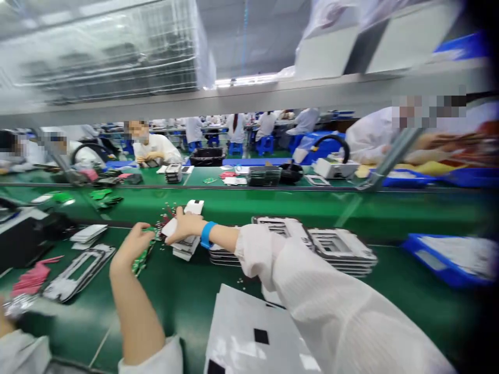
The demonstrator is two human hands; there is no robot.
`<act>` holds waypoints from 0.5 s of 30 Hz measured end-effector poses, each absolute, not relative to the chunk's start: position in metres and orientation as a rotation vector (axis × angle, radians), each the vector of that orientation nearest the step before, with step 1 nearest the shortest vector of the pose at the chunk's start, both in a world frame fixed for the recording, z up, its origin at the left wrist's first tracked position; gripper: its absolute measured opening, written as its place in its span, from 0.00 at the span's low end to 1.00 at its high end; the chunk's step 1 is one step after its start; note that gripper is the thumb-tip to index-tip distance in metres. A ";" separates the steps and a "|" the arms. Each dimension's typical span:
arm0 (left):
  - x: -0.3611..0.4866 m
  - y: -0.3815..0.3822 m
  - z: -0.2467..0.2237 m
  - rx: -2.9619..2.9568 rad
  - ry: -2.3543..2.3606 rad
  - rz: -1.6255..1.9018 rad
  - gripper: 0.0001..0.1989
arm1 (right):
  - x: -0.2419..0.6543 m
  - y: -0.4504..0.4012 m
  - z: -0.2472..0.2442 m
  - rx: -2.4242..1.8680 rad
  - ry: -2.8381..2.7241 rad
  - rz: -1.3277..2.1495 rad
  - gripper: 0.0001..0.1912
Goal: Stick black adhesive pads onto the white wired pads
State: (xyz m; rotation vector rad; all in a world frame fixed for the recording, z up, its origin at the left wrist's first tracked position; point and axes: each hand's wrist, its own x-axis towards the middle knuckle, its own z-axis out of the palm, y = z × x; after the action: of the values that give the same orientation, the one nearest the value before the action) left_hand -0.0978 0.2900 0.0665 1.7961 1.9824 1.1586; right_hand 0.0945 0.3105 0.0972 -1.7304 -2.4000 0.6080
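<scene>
My left hand (134, 244) has its fingers curled at the upper end of a bunch of green circuit boards (142, 259); its fingertips are partly hidden. Just right of it, my right hand (187, 226), with a blue band at the wrist, pinches a white flat piece (169, 227) between thumb and fingers. Under and behind that hand are stacked white rectangular pieces (187, 250), one with a black square. Small dark red and white bits (166, 212) lie scattered beyond the hands. A large white sheet (249, 322) with black squares is below my right forearm.
Stacks of white frames with dark edges (343, 252) stand to the right, then a blue tray (432, 265) of white parts. At left are pink strips (33, 278), a frame (80, 272) and white cards (89, 235). A shelf beam (249, 96) crosses overhead; co-workers sit opposite.
</scene>
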 end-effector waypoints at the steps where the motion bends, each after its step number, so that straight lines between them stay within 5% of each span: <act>1: -0.105 0.285 0.070 1.784 1.992 1.158 0.16 | 0.092 0.315 0.095 -1.737 -2.416 0.621 0.67; 5: -0.152 0.246 0.089 1.711 1.997 1.288 0.18 | 0.090 0.328 0.093 -1.752 -2.486 0.641 0.66; 9: -0.225 0.197 0.109 1.566 2.000 1.490 0.18 | 0.090 0.331 0.093 -1.820 -2.524 0.639 0.52; 15: -0.300 0.175 0.108 1.381 2.011 1.638 0.20 | 0.082 0.334 0.090 -1.834 -2.542 0.637 0.59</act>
State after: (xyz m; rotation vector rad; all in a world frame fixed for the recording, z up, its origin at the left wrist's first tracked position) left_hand -0.3001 0.1750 0.1080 1.3807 2.0114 1.6377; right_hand 0.0821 0.3339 0.0900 -1.8340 -2.5417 0.6371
